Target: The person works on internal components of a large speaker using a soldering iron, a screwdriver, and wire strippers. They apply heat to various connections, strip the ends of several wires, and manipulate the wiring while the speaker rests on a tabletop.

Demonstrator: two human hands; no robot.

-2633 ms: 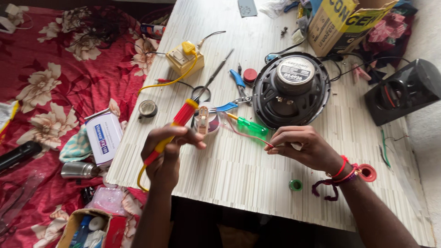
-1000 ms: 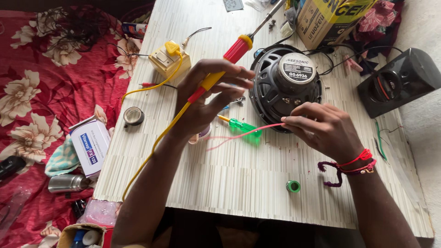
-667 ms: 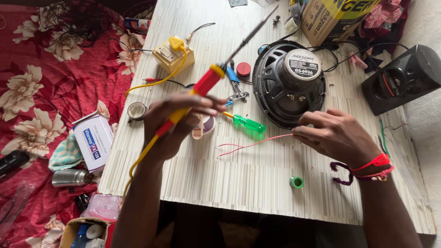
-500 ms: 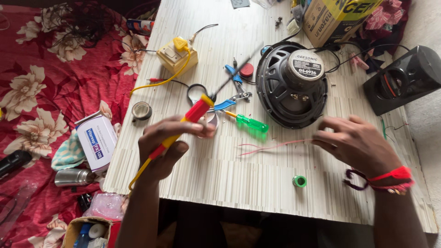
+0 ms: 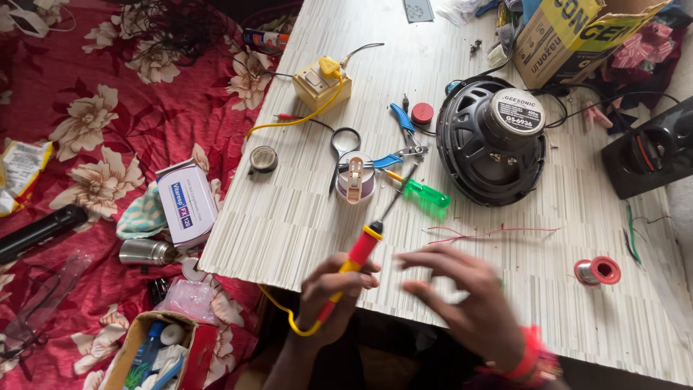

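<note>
Nearest the camera, at the worktop (image 5: 505, 303) edge well short of the speaker (image 5: 492, 141), the left hand (image 5: 333, 300) has its fingers wrapped round the red-and-yellow soldering iron (image 5: 359, 253), whose thin tip points up toward the speaker and ends just beside a green screwdriver (image 5: 422, 192). A yellow cord (image 5: 278, 312) loops off the iron's rear end below the edge. Beside it, on the side nearer the speaker's front, the right hand (image 5: 462, 300) hovers blurred over the worktop with fingers spread wide and holding nothing; a red band sits on its wrist. Between that hand and the speaker lie thin red wires (image 5: 491, 232). A solder spool (image 5: 598, 271) rests to the right, below the speaker. Left of the speaker, just beyond the iron's tip, stand a small round pink tin (image 5: 355, 180), blue pliers (image 5: 401, 133) and a magnifier ring (image 5: 345, 141). Farther left sits a yellow switch box (image 5: 321, 83). Beyond the speaker a cardboard box (image 5: 570, 32) stands at the far edge, and a black cabinet (image 5: 650, 148) is to the speaker's right.
</note>
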